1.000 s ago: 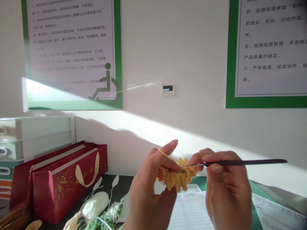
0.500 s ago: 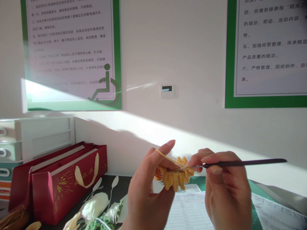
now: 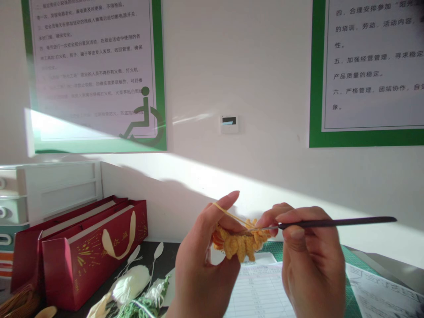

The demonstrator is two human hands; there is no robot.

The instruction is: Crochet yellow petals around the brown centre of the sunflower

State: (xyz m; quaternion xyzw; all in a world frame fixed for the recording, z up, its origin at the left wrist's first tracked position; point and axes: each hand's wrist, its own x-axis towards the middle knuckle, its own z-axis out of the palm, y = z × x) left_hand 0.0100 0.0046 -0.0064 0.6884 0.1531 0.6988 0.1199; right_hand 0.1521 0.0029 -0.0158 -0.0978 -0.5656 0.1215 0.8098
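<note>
My left hand (image 3: 207,260) pinches a yellow crocheted piece (image 3: 240,246) with petal-like lobes, and its index finger is raised with yellow yarn (image 3: 228,212) running over it down to the piece. Between thumb and fingers, my right hand (image 3: 311,256) grips a crochet hook (image 3: 338,223) with a dark handle and thin metal shaft. The hook's shaft points left and its tip meets the upper edge of the crocheted piece; the exact stitch there is too small to make out. Right-hand fingertips touch the piece's right side.
Red gift bags (image 3: 96,247) stand at the left before white stacked drawers (image 3: 62,185). White yarn (image 3: 130,282) and green yarn (image 3: 142,307) lie near them. Printed sheets (image 3: 260,291) and a green cutting mat (image 3: 356,260) cover the table beneath my hands. Framed posters (image 3: 160,88) hang on the wall.
The view has shifted slightly. The hook's tip has moved a little left along the crocheted piece's upper edge; both hands keep their grip.
</note>
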